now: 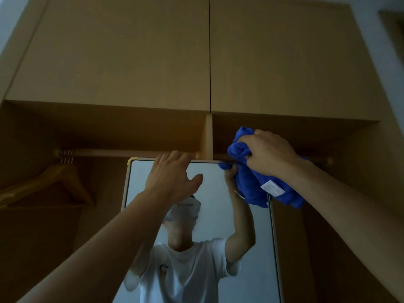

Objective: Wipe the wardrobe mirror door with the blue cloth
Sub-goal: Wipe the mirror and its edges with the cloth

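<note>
The wardrobe mirror door (214, 186) stands in front of me with a pale frame and reflects a person in a white T-shirt. My left hand (172, 176) holds the door's top edge, its fingers hooked over the frame and the thumb spread on the glass. My right hand (269, 154) grips a bunched blue cloth (247, 171) at the mirror's top right corner. The cloth hangs down over the glass and shows a white label. The corner itself is hidden behind the cloth.
Behind the door the wardrobe is open, with a wooden rail (122, 153) and a wooden hanger (54, 184) at the left. Two closed upper cabinet doors (153, 51) fill the top of the view. A vertical divider (208, 136) stands above the mirror.
</note>
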The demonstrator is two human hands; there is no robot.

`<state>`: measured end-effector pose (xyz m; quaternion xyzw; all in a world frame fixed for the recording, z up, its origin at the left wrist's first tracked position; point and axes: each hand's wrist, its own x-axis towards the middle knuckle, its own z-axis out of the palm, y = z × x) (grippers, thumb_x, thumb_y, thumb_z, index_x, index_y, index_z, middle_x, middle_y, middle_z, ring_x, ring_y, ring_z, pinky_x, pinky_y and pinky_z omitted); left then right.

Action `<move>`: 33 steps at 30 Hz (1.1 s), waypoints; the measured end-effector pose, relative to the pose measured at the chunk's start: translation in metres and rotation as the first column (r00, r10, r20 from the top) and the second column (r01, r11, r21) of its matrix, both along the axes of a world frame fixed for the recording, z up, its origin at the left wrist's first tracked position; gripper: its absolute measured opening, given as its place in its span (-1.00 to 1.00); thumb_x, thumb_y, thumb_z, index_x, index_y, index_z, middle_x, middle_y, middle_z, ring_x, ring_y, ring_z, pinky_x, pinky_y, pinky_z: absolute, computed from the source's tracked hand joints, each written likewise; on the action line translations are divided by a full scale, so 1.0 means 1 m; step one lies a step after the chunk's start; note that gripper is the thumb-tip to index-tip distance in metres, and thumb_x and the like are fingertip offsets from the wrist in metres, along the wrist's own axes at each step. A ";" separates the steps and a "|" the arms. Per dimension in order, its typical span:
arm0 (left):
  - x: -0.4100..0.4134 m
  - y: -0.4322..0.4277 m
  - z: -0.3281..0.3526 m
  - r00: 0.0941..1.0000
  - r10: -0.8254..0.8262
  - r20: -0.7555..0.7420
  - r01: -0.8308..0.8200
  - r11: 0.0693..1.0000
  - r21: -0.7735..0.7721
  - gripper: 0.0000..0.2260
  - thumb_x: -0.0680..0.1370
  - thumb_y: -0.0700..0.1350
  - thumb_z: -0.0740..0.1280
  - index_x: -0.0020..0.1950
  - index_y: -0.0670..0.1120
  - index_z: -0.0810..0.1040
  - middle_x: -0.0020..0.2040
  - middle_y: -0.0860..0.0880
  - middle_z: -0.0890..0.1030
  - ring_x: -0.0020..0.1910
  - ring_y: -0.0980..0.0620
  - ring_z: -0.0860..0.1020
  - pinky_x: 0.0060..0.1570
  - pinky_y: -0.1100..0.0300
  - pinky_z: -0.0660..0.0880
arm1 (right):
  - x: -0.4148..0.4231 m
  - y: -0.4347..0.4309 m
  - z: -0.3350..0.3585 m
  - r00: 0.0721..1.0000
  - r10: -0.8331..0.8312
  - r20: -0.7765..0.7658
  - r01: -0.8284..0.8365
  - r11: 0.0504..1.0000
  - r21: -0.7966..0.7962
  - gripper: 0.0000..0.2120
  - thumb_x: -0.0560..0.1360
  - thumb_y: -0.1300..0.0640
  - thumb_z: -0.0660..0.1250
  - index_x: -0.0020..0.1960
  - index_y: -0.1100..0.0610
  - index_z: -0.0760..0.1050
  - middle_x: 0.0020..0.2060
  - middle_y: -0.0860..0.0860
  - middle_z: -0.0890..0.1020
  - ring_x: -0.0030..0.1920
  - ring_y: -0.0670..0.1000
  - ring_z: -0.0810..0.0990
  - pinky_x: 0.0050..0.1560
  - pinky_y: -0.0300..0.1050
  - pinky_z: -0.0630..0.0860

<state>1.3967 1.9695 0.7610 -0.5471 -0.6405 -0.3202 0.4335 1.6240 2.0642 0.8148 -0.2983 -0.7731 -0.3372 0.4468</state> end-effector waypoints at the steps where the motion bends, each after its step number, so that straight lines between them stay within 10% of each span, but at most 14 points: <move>1: 0.003 -0.003 0.000 1.000 -0.007 0.008 0.007 1.000 0.006 -0.43 0.57 0.31 0.23 0.48 0.03 0.38 0.35 -0.02 0.50 0.36 -0.09 0.42 0.40 -0.03 0.31 | 0.002 -0.003 0.000 1.000 0.003 -0.001 -0.003 1.000 0.001 -0.73 0.51 0.11 0.30 0.21 0.04 0.47 -0.09 -0.01 0.39 -0.15 0.01 0.39 -0.18 -0.08 0.34; 33: 0.032 -0.055 -0.008 0.977 -0.184 0.110 0.175 0.981 0.089 -0.49 0.58 0.11 0.34 0.50 -0.01 0.43 0.38 -0.03 0.51 0.40 -0.08 0.37 0.54 -0.07 0.16 | 0.020 -0.048 0.021 0.996 0.077 0.042 -0.064 0.967 -0.247 -0.89 0.50 0.07 0.32 -0.15 0.05 0.42 -0.28 0.04 0.54 -0.28 0.04 0.55 -0.31 -0.07 0.46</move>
